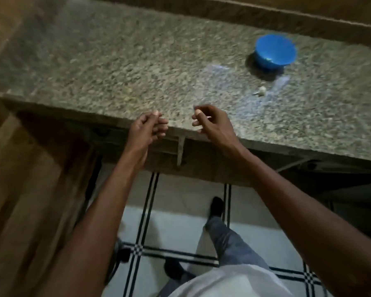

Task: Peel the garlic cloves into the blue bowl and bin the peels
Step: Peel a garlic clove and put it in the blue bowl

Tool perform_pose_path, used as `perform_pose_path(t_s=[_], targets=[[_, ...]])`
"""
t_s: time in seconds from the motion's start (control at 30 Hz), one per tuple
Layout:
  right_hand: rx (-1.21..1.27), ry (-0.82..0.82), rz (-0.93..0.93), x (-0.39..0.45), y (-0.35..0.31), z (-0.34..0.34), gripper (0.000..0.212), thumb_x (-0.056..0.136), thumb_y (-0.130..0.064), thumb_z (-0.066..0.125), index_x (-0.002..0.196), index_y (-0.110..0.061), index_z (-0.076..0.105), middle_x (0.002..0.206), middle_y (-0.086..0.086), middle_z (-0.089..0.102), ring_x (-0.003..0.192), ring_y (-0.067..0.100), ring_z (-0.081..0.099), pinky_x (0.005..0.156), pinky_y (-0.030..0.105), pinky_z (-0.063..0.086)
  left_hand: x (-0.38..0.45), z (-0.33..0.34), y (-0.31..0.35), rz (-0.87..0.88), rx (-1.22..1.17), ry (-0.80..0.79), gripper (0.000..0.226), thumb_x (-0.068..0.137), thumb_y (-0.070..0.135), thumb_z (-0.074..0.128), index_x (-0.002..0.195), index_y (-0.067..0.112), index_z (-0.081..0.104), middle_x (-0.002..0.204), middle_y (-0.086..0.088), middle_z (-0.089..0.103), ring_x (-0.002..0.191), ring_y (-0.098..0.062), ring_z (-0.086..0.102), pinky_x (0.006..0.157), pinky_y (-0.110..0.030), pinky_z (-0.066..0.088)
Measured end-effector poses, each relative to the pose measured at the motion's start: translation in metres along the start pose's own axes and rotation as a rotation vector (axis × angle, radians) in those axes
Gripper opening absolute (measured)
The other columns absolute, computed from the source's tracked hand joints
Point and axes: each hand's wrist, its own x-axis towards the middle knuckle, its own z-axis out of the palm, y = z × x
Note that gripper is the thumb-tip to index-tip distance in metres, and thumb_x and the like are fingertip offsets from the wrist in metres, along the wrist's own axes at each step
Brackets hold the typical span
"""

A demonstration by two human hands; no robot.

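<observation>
The blue bowl (275, 50) stands on the granite counter (116, 67) at the far right, with something small and pale inside it. A small pale garlic piece (262, 90) lies on the counter just in front of the bowl. My left hand (148, 126) hovers at the counter's front edge with its fingers loosely curled, and nothing shows in it. My right hand (210, 121) hovers beside it over the counter, its fingers also loosely curled and thumb near the forefinger, with nothing visible in its grasp. Both hands are well short of the bowl and garlic. The view is motion-blurred.
A clear plastic sheet or bag (217, 70) lies flat on the counter left of the bowl. A wooden wall or panel (19, 189) runs along the left. Below the counter's edge are the tiled floor (176, 230) and my legs.
</observation>
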Motion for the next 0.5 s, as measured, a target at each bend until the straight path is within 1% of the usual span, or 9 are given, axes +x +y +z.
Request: perform_pose_path(t_s=[0.1,0.2,0.27,0.3,0.37,0.4,0.43,0.47,0.5], targets=[[0.016,0.14,0.036,0.029,0.02,-0.082,0.027,0.109,-0.024,0.054,0.129,-0.01,0.065,0.113,0.008,0.073,0.095,0.013,0.075,0.082,0.036,0.065,0.045,0.087,0.012,-0.011,0.06,-0.081,0.018,0.106,0.026,0.056,0.107,0.012,0.067,0.097,-0.007,0.073,0.081,-0.014,0.069,0.071,-0.022,0.055],[-0.006,0.239,0.096,0.053,0.047,-0.149,0.026,0.108,-0.025,0.057,0.126,-0.01,0.068,0.109,0.007,0.074,0.093,0.014,0.075,0.082,0.04,0.065,0.082,0.159,0.01,-0.037,0.128,-0.098,0.014,0.106,0.019,0.055,0.103,0.01,0.065,0.089,-0.006,0.069,0.074,-0.013,0.066,0.065,-0.019,0.054],[-0.043,0.273,0.13,0.069,0.068,-0.187,0.023,0.106,-0.026,0.059,0.122,-0.014,0.071,0.104,0.003,0.075,0.091,0.014,0.075,0.08,0.04,0.064,0.106,0.199,0.003,-0.029,0.211,-0.104,0.012,0.106,0.014,0.056,0.1,0.007,0.064,0.085,-0.008,0.066,0.072,-0.017,0.062,0.064,-0.026,0.054],[-0.082,0.28,0.149,0.075,0.08,-0.203,0.022,0.105,-0.027,0.06,0.119,-0.016,0.072,0.102,0.001,0.075,0.091,0.013,0.075,0.077,0.037,0.063,0.117,0.215,-0.001,-0.031,0.263,-0.1,0.01,0.105,0.012,0.057,0.101,0.005,0.064,0.085,-0.01,0.065,0.072,-0.02,0.061,0.068,-0.034,0.055],[-0.167,0.287,0.182,0.084,0.1,-0.231,0.022,0.103,-0.028,0.062,0.118,-0.016,0.073,0.102,-0.002,0.075,0.088,0.01,0.074,0.071,0.028,0.06,0.136,0.24,-0.01,-0.026,0.4,-0.085,0.012,0.103,0.012,0.061,0.108,0.002,0.065,0.092,-0.014,0.066,0.07,-0.022,0.061,0.077,-0.045,0.055],[-0.193,0.289,0.198,0.088,0.111,-0.241,0.022,0.103,-0.026,0.063,0.119,-0.014,0.073,0.102,-0.001,0.075,0.088,0.011,0.074,0.07,0.027,0.06,0.145,0.248,-0.014,-0.022,0.472,-0.084,0.016,0.102,0.013,0.063,0.112,0.001,0.066,0.099,-0.015,0.067,0.072,-0.023,0.064,0.078,-0.045,0.056],[-0.215,0.29,0.212,0.092,0.121,-0.25,0.023,0.102,-0.024,0.065,0.12,-0.012,0.073,0.104,0.001,0.075,0.087,0.012,0.074,0.071,0.028,0.06,0.153,0.255,-0.017,-0.013,0.55,-0.085,0.019,0.101,0.015,0.065,0.115,0.002,0.066,0.106,-0.015,0.069,0.077,-0.025,0.068,0.078,-0.042,0.056],[-0.237,0.292,0.226,0.096,0.13,-0.257,0.024,0.1,-0.022,0.066,0.121,-0.01,0.073,0.105,0.003,0.076,0.087,0.012,0.073,0.071,0.028,0.06,0.16,0.26,-0.018,0.004,0.629,-0.087,0.021,0.1,0.017,0.067,0.117,0.005,0.067,0.111,-0.014,0.07,0.084,-0.028,0.071,0.077,-0.039,0.056],[-0.255,0.291,0.239,0.1,0.137,-0.263,0.025,0.099,-0.021,0.068,0.12,-0.008,0.074,0.106,0.004,0.077,0.085,0.012,0.073,0.071,0.024,0.058,0.167,0.264,-0.019,0.025,0.697,-0.093,0.023,0.099,0.017,0.067,0.12,0.007,0.067,0.112,-0.014,0.071,0.089,-0.028,0.071,0.078,-0.037,0.056]])
